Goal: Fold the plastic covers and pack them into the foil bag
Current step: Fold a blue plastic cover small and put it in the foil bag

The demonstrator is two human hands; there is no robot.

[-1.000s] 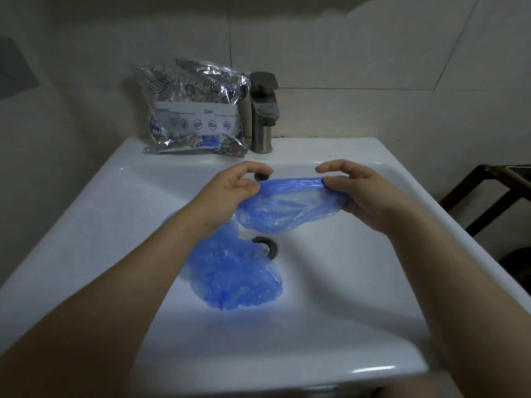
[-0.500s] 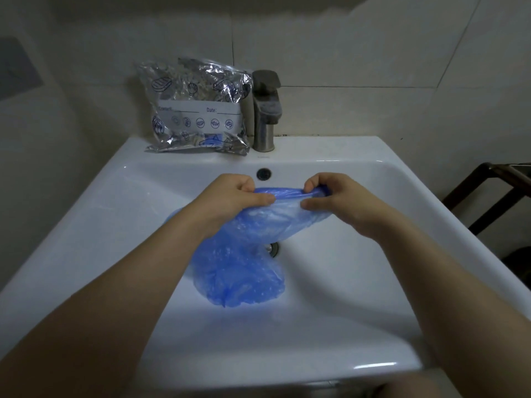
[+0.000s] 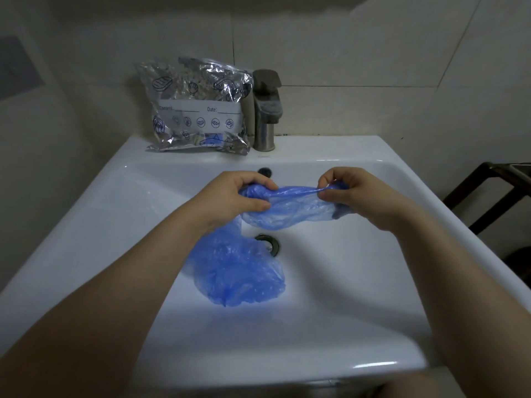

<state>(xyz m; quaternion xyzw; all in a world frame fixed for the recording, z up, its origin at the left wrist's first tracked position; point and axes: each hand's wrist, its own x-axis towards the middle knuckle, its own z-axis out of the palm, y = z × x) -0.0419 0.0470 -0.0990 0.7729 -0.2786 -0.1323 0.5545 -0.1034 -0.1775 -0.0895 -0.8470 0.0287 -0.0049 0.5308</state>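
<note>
1. I see the white sink (image 3: 359, 282) filling most of my view, its drain (image 3: 268, 244) near the middle of the basin.
2. My left hand (image 3: 235, 196) and right hand (image 3: 356, 193) are raised over the basin, well apart, each with fingers curled and pinching one end of a blue cover (image 3: 290, 208). The cover hangs stretched between them, above the drain and clear of the basin floor.
3. The foil bag (image 3: 198, 107) stands upright on the back ledge against the wall tiles, touching or just beside the tap (image 3: 265, 110); I cannot tell which. Something blue shows through its lower part.
4. A second cover (image 3: 238, 268) lies crumpled on the basin floor, under my left forearm and overlapping the drain's left edge.
5. A dark wooden frame (image 3: 494, 191) shows at the right edge.
</note>
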